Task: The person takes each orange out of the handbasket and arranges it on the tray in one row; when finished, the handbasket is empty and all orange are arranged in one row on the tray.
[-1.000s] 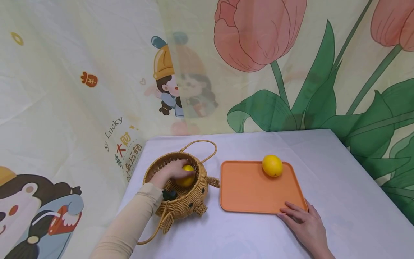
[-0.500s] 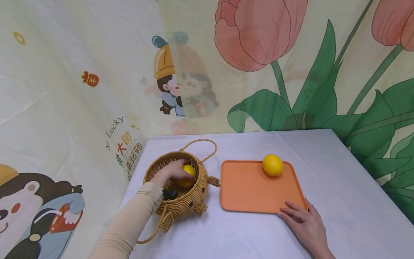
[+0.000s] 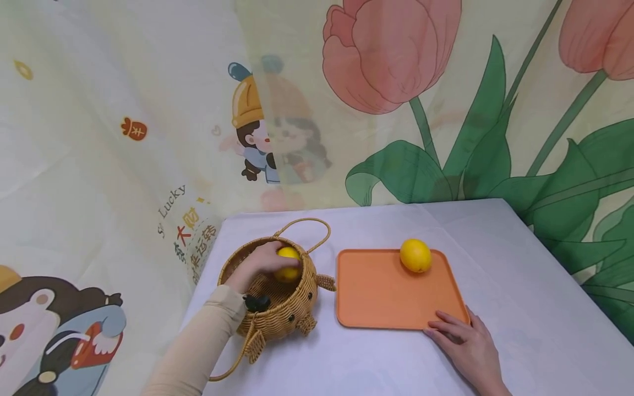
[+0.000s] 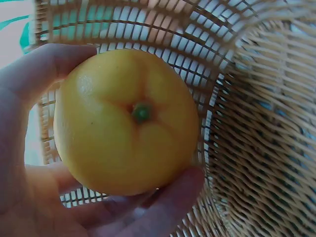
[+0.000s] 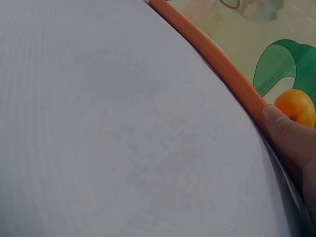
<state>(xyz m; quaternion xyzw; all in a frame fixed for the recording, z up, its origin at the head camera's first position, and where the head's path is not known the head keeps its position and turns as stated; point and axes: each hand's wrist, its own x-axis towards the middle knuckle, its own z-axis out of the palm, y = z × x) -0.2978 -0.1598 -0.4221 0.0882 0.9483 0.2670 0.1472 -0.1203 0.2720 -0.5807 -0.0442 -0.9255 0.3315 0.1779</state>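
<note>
My left hand [image 3: 264,258] reaches into a round wicker basket [image 3: 277,323] and grips a yellow-orange orange [image 3: 288,265] inside it. In the left wrist view, thumb and fingers curl round the sides of this orange [image 4: 123,128], and its green stem end faces the camera. The basket's woven wall [image 4: 256,123] is close beside it. My right hand [image 3: 468,344] holds the near right corner of an orange tray [image 3: 386,291], its thumb on the tray's front edge [image 5: 232,79]. A second orange [image 3: 415,256] sits at the tray's back right rim.
A small black object [image 3: 256,303] shows at the basket's near left rim. One basket handle [image 3: 317,223] sticks out at the back, the other [image 3: 235,368] hangs toward the front left. A printed cloth [image 3: 421,159] hangs behind the white-covered table [image 3: 366,363].
The left hand's hold on the orange has shifted, and the orange is slightly higher in the basket. The right hand and tray have stayed in place, while the head view has tilted a little.
</note>
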